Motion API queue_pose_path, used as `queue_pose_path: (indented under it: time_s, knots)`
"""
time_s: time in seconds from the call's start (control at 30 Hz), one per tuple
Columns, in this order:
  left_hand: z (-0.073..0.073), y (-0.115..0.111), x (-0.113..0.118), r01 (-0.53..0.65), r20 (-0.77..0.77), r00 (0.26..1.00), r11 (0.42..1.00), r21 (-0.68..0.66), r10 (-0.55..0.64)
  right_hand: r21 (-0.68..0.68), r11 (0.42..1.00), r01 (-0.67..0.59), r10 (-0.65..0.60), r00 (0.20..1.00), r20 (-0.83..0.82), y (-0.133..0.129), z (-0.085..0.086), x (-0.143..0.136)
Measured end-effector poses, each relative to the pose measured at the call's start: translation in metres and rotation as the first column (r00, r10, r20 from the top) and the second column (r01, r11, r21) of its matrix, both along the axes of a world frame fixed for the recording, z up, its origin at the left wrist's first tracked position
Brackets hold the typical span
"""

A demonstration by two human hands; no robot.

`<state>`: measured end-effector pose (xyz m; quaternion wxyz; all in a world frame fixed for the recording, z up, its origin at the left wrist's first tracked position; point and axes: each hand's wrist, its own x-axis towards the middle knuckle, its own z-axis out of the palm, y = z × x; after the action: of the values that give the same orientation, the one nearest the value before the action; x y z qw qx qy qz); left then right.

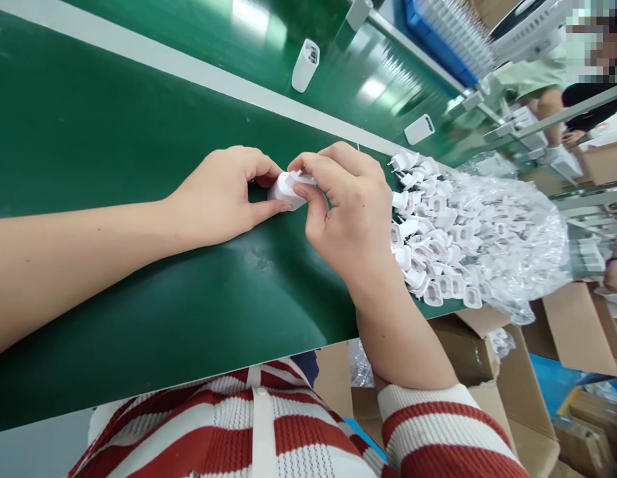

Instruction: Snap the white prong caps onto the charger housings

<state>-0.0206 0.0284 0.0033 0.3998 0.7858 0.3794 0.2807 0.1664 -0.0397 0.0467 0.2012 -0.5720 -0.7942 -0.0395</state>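
My left hand is closed on a white charger housing, thumb on its near side and fingers behind it. My right hand pinches a white plug cap between thumb and fingers, with its pins partly showing. The cap meets the housing's right end; whether it is fully seated cannot be seen. Right of my right hand lies a heap of loose white plug caps, some with pins and some showing their hollow side.
Beyond the pale strip on the green table, one white housing stands and another lies. Clear plastic bag covers part of the heap. Cardboard boxes sit below right. Other people work at far right, near a blue tray.
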Motion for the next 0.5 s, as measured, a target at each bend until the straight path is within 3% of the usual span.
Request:
queue_pose_path:
  time_s: [0.3, 0.5]
  knots:
    - [-0.001, -0.002, 0.0, -0.004, -0.007, 1.0, 1.0, 0.019, 0.004, 0.027, 0.999, 0.026, -0.025, 0.999, -0.037, 0.004, 0.001, -0.004]
    - [-0.002, 0.001, -0.001, 0.058, -0.029, 0.998, 0.995, 0.082, -0.056, 0.058, 0.998, 0.031, -0.018, 0.979, -0.202, 0.0, -0.02, 0.003]
